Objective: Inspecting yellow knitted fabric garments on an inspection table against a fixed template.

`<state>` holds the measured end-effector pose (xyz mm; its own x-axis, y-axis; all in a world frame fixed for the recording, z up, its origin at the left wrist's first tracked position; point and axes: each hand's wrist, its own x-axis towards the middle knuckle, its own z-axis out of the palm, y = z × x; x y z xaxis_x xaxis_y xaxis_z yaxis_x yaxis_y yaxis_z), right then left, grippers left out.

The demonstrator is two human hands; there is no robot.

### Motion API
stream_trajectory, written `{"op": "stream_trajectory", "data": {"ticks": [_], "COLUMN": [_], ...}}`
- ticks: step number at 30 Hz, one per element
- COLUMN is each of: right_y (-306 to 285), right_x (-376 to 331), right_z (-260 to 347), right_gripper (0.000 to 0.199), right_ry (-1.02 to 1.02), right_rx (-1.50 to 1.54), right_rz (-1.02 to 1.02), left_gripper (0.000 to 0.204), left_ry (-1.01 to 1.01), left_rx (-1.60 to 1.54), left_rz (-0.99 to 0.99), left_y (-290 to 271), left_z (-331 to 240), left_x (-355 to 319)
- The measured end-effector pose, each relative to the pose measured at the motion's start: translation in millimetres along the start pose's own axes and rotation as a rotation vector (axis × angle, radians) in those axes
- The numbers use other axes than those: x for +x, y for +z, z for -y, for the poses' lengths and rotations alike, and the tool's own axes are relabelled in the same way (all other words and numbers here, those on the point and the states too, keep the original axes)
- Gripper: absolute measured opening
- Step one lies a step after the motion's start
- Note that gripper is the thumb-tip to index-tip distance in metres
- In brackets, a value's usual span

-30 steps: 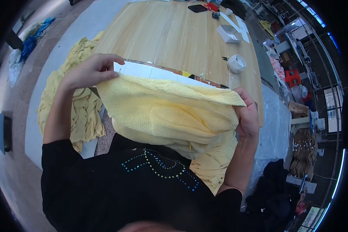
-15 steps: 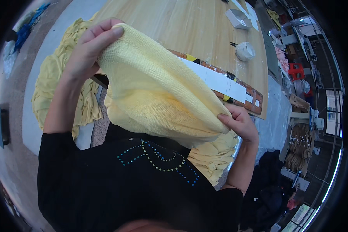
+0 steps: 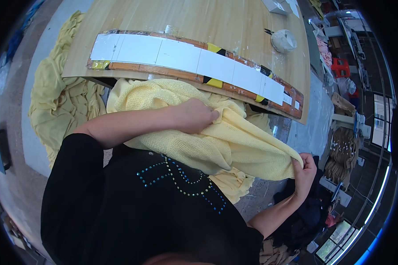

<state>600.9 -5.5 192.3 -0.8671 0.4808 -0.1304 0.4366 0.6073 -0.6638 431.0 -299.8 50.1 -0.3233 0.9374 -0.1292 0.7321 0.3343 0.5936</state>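
A pale yellow knitted garment (image 3: 216,141) lies draped over my lap, below the near edge of the wooden table (image 3: 199,17). My left hand (image 3: 194,115) presses down on the garment's middle, fingers curled into the fabric. My right hand (image 3: 306,170) grips the garment's right end, pulled out to the right and below the table edge. A long white ruler strip (image 3: 185,55) with yellow-black tape runs along the table's near edge.
A heap of similar yellow garments (image 3: 62,97) lies on the left beside the table. A white tape roll (image 3: 283,40) and a small white box (image 3: 276,5) sit far on the table. Shelves and bundled goods (image 3: 342,145) stand at right.
The garment, held up high in front of me before, has come down onto my lap. My left hand dropped from above to press on it; my right hand pulled its end out rightward.
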Motion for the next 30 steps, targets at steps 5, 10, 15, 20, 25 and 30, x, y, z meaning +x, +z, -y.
{"op": "stream_trajectory", "data": {"ticks": [5, 10, 15, 20, 25, 30], "right_y": [-3.0, 51.7, 116.7, 197.4, 192.5, 122.1], "right_x": [24.1, 49.0, 82.2, 70.5, 55.9, 73.1], "right_z": [-38.4, -2.7, 64.8, 181.8, 212.5, 132.9], "right_gripper": [0.014, 0.020, 0.003, 0.044, 0.026, 0.010], "right_ry": [0.048, -0.147, -0.365, -0.859, -0.726, -0.520], "right_rx": [0.065, 0.552, 0.545, 0.519, 0.607, 0.154], "right_rz": [0.207, 0.541, 0.350, 0.597, 0.881, 0.765], "left_gripper": [0.024, 0.027, 0.023, 0.015, 0.015, 0.024], "left_ry": [-0.344, -0.267, -0.344, -0.172, -0.069, -0.397], "left_rx": [-1.424, -1.077, -1.095, -0.707, -0.650, -0.616], "left_rz": [-0.641, -1.106, -0.961, -0.645, -0.831, -1.274], "left_y": [-81.7, -165.7, -151.0, -147.4, -178.6, -174.4], "left_z": [55.3, 78.2, 57.8, 1.2, -24.5, 27.4], "left_x": [-81.9, -241.4, -257.8, -168.7, -167.3, -256.9]}}
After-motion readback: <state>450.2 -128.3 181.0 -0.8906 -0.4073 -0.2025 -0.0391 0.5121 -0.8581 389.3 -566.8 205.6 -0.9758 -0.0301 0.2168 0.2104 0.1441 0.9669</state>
